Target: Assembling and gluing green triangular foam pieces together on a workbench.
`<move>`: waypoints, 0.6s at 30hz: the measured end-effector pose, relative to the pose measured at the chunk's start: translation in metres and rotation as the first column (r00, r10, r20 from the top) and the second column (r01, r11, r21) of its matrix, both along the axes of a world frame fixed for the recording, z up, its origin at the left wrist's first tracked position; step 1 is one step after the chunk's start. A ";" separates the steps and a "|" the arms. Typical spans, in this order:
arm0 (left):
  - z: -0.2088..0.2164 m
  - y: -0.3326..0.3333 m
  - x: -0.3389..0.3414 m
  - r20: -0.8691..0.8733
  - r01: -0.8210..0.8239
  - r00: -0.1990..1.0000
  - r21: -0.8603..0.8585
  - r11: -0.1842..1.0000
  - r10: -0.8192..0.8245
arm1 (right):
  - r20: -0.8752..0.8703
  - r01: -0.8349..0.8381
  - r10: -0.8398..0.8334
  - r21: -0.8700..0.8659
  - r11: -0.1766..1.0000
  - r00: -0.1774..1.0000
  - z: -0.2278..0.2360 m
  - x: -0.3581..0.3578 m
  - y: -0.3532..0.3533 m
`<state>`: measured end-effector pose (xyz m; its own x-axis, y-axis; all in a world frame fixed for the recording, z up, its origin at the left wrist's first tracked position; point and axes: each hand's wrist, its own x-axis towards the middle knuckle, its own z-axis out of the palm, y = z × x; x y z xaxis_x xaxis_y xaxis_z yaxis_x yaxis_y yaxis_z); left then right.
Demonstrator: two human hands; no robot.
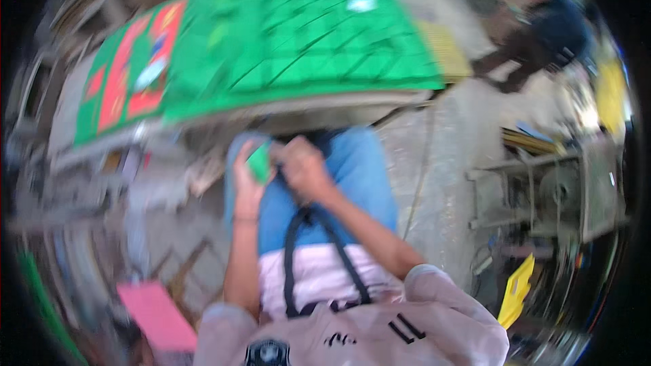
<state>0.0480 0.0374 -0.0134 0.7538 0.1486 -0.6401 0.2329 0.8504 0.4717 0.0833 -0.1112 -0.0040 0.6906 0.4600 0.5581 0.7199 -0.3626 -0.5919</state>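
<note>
Surface: long, with a pale edge
Green sheets: bright, crossed by slanting dark lines, covering most of the surface
Red-banded sheets: at the surface's left end
Right hand: before the surface, fingers curled; blur hides any grip
Left hand: fingers bent around green piece
Green piece: small, angular, before the surface
</note>
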 end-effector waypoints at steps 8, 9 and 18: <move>0.000 0.010 -0.007 0.313 0.094 0.944 0.039 0.995 -0.101 | -0.251 -0.111 0.141 0.127 0.986 0.958 -0.001 -0.001 0.009; 0.002 0.009 -0.007 0.326 0.097 0.940 0.020 0.995 -0.098 | -0.257 -0.110 0.132 0.098 0.989 0.957 0.000 -0.001 0.009; 0.006 0.013 -0.003 0.167 -0.002 0.986 0.045 0.999 -0.006 | -0.219 -0.439 0.430 0.009 0.898 0.876 0.026 -0.046 0.002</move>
<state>0.0454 0.0504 -0.0076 0.8500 0.1728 -0.4976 0.1491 0.8272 0.5418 0.0371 -0.1091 0.0217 0.5148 0.7597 0.3974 0.6709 -0.0683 -0.7384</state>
